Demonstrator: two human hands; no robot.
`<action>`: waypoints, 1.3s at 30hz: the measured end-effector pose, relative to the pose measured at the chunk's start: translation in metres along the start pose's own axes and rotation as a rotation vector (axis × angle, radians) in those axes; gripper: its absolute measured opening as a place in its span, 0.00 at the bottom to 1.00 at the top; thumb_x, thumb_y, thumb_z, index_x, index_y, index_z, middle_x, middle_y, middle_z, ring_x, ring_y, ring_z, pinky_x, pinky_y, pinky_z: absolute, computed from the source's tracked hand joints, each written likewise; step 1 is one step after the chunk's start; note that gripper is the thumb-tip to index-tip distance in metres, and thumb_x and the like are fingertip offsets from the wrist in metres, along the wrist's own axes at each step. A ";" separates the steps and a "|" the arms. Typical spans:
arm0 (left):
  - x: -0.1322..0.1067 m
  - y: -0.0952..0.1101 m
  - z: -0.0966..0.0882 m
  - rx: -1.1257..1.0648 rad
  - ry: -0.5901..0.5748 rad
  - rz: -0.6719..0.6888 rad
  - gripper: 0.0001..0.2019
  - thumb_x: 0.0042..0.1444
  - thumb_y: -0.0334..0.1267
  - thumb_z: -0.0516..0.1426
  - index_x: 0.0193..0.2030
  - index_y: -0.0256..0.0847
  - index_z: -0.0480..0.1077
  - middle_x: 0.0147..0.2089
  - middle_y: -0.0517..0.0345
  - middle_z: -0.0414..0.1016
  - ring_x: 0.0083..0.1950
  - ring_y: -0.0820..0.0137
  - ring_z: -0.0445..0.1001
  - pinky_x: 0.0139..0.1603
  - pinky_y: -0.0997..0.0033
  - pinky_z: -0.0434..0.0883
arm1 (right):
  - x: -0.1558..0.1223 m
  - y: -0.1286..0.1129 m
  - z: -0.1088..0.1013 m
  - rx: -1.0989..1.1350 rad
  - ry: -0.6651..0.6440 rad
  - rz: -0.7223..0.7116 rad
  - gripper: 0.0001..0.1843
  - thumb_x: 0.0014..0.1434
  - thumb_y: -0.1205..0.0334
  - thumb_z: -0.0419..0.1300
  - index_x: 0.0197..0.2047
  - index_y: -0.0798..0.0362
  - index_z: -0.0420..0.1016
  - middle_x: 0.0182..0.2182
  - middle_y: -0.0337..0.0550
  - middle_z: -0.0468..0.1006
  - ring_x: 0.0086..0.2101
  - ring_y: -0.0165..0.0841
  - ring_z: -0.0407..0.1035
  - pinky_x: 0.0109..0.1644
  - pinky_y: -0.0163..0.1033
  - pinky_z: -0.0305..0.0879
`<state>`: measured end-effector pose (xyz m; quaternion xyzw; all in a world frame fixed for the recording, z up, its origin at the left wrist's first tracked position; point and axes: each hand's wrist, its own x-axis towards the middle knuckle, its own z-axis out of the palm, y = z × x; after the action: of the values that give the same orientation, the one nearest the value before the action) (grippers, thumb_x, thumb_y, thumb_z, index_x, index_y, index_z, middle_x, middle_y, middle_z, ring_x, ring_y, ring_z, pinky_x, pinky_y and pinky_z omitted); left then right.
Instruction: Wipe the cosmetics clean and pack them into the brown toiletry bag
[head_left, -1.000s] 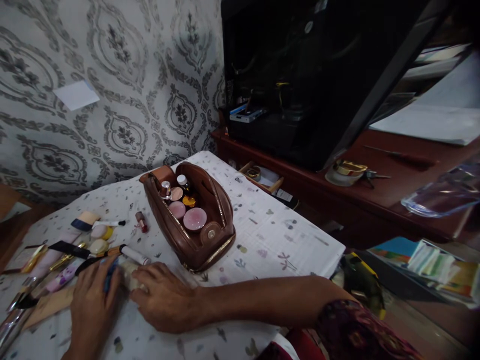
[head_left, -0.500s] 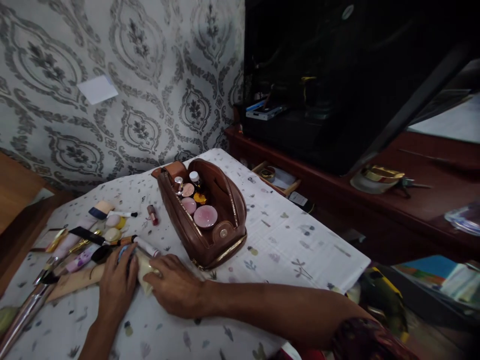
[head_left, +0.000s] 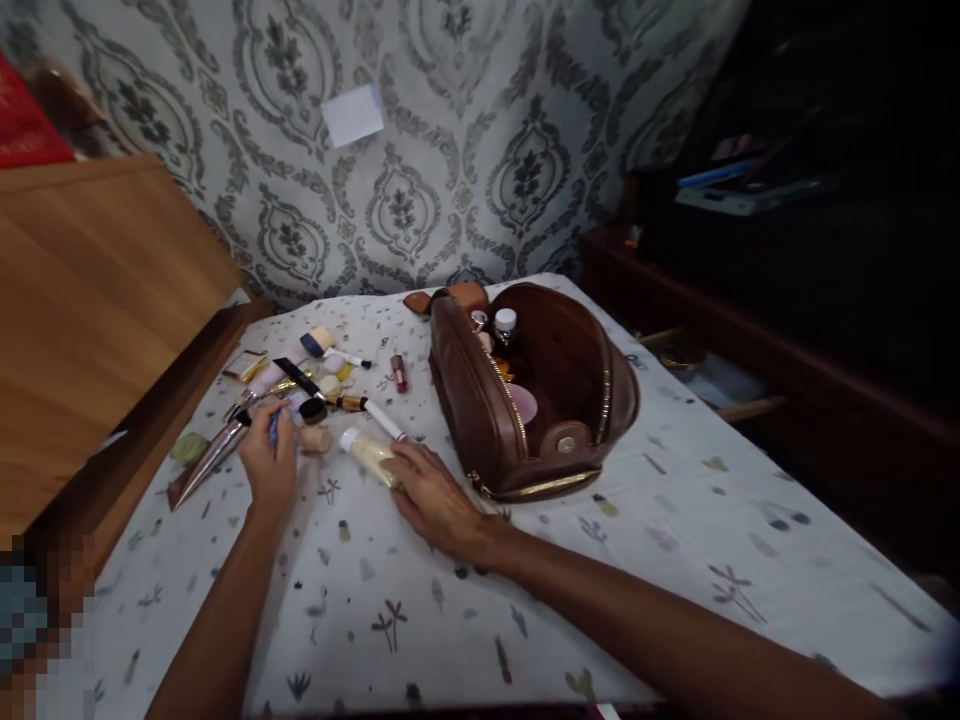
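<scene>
My right hand [head_left: 439, 500] is closed around a small cream-coloured bottle [head_left: 369, 458] with a white cap, tilted just above the patterned cloth. My left hand [head_left: 270, 455] is among loose cosmetics, its fingers curled at a bluish item [head_left: 279, 424] mostly hidden by them. Beside its fingertips lies a beige cylinder [head_left: 315, 440]. To the right stands a brown leather makeup bag [head_left: 469, 420], unzipped and gaping. Inside show a white-capped bottle [head_left: 505, 325] and a round pink container [head_left: 521, 403]. A white stick [head_left: 384, 420] lies close to the cream bottle.
A small lipstick [head_left: 399, 374] lies left of the bag. Makeup brushes, a pink metallic tube [head_left: 210, 465] and several other cosmetics crowd the table's left side. A wooden panel [head_left: 97, 310] rises at the left edge; an open drawer [head_left: 709, 375] is on the right.
The view has swung left, so the bag appears farther right. My hands have moved apart, and the cream bottle is now raised in my right hand, with its white cap showing.
</scene>
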<state>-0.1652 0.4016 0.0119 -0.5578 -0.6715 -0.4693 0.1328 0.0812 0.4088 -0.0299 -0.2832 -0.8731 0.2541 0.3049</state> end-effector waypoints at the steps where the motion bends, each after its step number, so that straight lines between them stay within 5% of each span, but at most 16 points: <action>1: 0.002 -0.003 -0.004 0.001 0.014 -0.013 0.16 0.66 0.45 0.49 0.45 0.36 0.72 0.37 0.55 0.76 0.39 0.67 0.74 0.44 0.67 0.71 | 0.000 0.000 0.001 0.008 -0.002 0.007 0.18 0.62 0.72 0.56 0.56 0.57 0.69 0.58 0.56 0.67 0.60 0.43 0.60 0.65 0.52 0.62; 6: -0.004 -0.004 -0.002 0.001 -0.070 0.032 0.15 0.67 0.44 0.49 0.46 0.36 0.72 0.41 0.52 0.78 0.44 0.64 0.75 0.48 0.65 0.71 | -0.001 0.002 0.003 0.028 -0.031 0.056 0.26 0.60 0.69 0.61 0.61 0.56 0.65 0.60 0.57 0.65 0.61 0.44 0.60 0.65 0.54 0.61; 14: -0.031 0.017 0.021 0.079 -0.514 0.375 0.18 0.69 0.44 0.47 0.58 0.41 0.70 0.52 0.48 0.76 0.54 0.60 0.74 0.55 0.59 0.72 | 0.001 0.004 0.007 0.017 -0.036 0.052 0.29 0.58 0.72 0.61 0.62 0.58 0.64 0.59 0.59 0.67 0.61 0.46 0.60 0.66 0.55 0.60; 31: -0.029 0.008 0.021 -0.180 -0.537 0.183 0.16 0.67 0.49 0.50 0.48 0.42 0.73 0.44 0.54 0.75 0.47 0.63 0.75 0.49 0.65 0.69 | -0.002 0.001 0.002 0.258 0.108 0.135 0.39 0.51 0.77 0.59 0.66 0.55 0.59 0.62 0.56 0.60 0.63 0.41 0.58 0.68 0.47 0.58; 34: -0.029 0.012 0.022 -0.220 -0.489 0.175 0.15 0.66 0.48 0.51 0.45 0.41 0.73 0.41 0.55 0.74 0.45 0.64 0.74 0.47 0.67 0.68 | 0.001 0.002 0.003 0.408 0.155 0.312 0.38 0.50 0.74 0.64 0.64 0.53 0.61 0.52 0.50 0.70 0.51 0.40 0.70 0.58 0.48 0.68; 36: -0.029 0.017 0.021 -0.237 -0.449 0.174 0.14 0.66 0.47 0.51 0.43 0.40 0.73 0.40 0.56 0.73 0.43 0.65 0.73 0.46 0.68 0.68 | 0.003 0.002 0.004 0.608 0.150 0.443 0.36 0.51 0.71 0.65 0.62 0.50 0.61 0.43 0.42 0.74 0.38 0.35 0.74 0.43 0.42 0.75; 39: -0.030 0.023 0.020 -0.238 -0.408 0.168 0.15 0.66 0.46 0.50 0.41 0.40 0.74 0.37 0.57 0.72 0.40 0.66 0.72 0.43 0.69 0.67 | 0.004 -0.002 0.004 0.843 0.114 0.506 0.27 0.54 0.68 0.62 0.57 0.50 0.62 0.33 0.35 0.73 0.25 0.29 0.70 0.26 0.34 0.69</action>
<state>-0.1280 0.3972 -0.0081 -0.7068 -0.5755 -0.4100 -0.0337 0.0755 0.4087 -0.0301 -0.3520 -0.5799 0.6353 0.3691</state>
